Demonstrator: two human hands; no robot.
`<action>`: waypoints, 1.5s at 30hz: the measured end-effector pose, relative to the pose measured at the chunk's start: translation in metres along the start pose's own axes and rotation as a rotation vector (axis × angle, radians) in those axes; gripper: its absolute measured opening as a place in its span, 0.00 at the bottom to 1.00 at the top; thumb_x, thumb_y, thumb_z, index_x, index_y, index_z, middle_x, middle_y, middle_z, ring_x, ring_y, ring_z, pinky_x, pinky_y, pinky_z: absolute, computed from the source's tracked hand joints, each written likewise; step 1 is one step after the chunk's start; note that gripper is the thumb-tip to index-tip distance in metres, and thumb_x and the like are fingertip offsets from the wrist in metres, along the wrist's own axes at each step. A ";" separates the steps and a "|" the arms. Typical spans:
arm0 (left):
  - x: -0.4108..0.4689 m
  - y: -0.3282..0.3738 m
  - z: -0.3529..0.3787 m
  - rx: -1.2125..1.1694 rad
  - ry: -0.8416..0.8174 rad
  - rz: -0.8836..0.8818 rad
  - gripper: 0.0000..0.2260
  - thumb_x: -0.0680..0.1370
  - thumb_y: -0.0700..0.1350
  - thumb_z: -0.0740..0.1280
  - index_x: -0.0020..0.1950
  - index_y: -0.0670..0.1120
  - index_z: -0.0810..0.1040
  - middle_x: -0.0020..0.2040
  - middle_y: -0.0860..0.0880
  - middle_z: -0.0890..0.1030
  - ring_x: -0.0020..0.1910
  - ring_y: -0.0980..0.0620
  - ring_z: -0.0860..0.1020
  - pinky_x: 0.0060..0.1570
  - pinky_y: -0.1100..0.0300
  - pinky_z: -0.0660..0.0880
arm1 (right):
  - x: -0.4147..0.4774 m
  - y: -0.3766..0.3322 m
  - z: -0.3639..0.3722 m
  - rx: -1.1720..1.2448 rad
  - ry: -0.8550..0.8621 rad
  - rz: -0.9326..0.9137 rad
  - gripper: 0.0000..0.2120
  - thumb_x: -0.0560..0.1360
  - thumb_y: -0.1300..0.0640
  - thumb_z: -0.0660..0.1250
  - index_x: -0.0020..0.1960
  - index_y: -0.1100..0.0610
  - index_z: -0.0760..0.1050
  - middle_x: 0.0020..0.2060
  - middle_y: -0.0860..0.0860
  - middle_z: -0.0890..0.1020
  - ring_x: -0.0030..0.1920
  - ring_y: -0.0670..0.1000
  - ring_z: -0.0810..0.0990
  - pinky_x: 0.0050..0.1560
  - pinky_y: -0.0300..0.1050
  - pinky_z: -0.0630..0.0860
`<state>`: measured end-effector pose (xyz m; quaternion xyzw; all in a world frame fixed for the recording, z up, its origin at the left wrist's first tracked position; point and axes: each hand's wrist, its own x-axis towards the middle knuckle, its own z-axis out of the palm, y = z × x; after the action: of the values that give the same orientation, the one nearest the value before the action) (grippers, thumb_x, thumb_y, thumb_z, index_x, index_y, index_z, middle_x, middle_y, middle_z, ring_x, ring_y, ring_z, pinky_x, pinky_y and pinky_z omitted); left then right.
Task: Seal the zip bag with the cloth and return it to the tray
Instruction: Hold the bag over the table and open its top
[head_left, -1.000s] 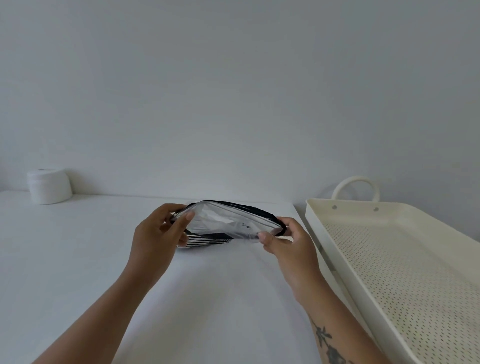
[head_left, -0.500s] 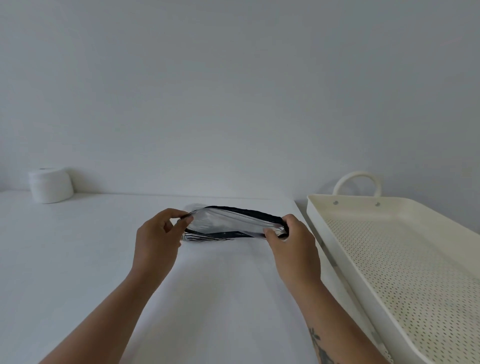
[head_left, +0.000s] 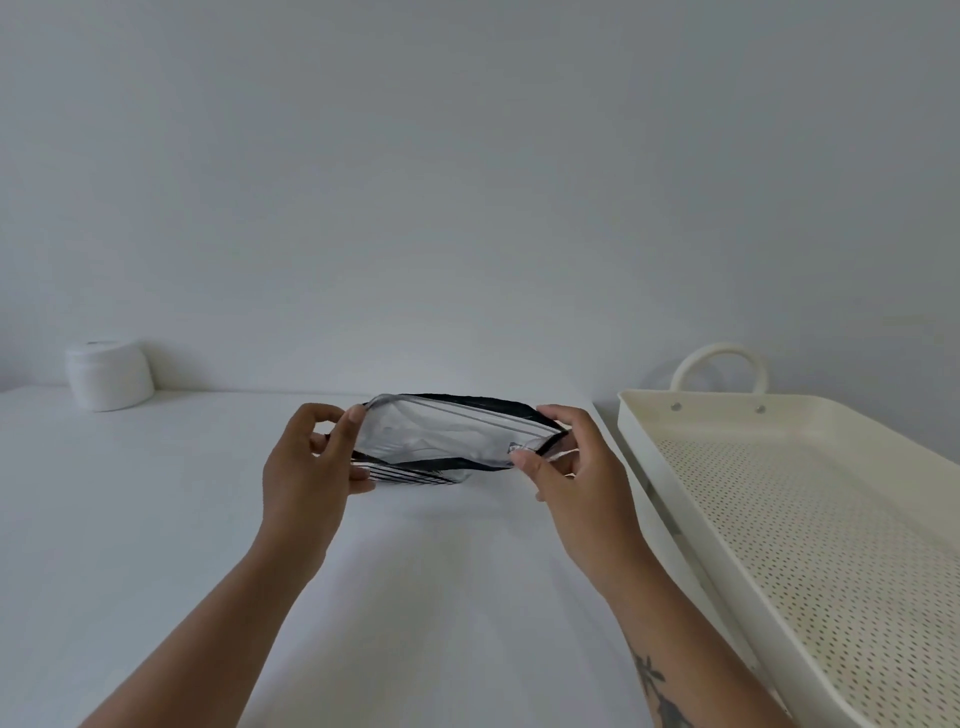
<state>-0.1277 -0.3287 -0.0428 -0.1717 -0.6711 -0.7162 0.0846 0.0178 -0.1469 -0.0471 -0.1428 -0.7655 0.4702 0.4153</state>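
Observation:
A clear zip bag (head_left: 441, 434) with a black-and-white striped cloth (head_left: 410, 475) inside is held just above the white table (head_left: 156, 519). My left hand (head_left: 311, 462) pinches the bag's left end between thumb and fingers. My right hand (head_left: 571, 462) pinches the right end at the zip strip. The bag's mouth faces me and bulges apart in the middle. The cream perforated tray (head_left: 810, 545) stands to the right of my right hand, with nothing in it.
A white lidded jar (head_left: 109, 374) sits at the far left by the wall. The tray has a loop handle (head_left: 719, 364) at its far end. A narrow gap separates the table's right edge from the tray.
The bag flattened half a second ago, then its mouth bulged apart again. Both hands keep their grip on the ends and have barely shifted.

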 end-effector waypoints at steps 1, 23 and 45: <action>-0.001 -0.001 0.000 0.039 -0.003 0.011 0.08 0.75 0.60 0.67 0.42 0.57 0.75 0.38 0.42 0.77 0.26 0.51 0.81 0.26 0.62 0.77 | 0.000 0.000 0.000 -0.007 0.014 -0.005 0.16 0.72 0.52 0.73 0.56 0.40 0.73 0.37 0.47 0.78 0.37 0.51 0.79 0.39 0.38 0.75; 0.004 0.004 -0.005 0.049 -0.001 0.020 0.03 0.77 0.45 0.67 0.44 0.51 0.77 0.33 0.43 0.76 0.23 0.53 0.75 0.23 0.64 0.72 | 0.003 0.000 -0.002 -0.021 0.114 -0.162 0.05 0.77 0.58 0.67 0.48 0.48 0.76 0.43 0.40 0.81 0.47 0.47 0.80 0.47 0.55 0.81; -0.006 0.008 -0.003 0.242 -0.133 0.155 0.08 0.73 0.46 0.74 0.38 0.52 0.75 0.33 0.56 0.77 0.29 0.59 0.70 0.26 0.69 0.66 | 0.008 0.011 -0.009 -0.170 0.109 -0.118 0.12 0.74 0.59 0.71 0.39 0.46 0.70 0.41 0.47 0.78 0.43 0.41 0.76 0.39 0.26 0.68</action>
<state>-0.1191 -0.3329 -0.0374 -0.2589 -0.7413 -0.6085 0.1150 0.0179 -0.1313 -0.0502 -0.1576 -0.7860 0.3699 0.4695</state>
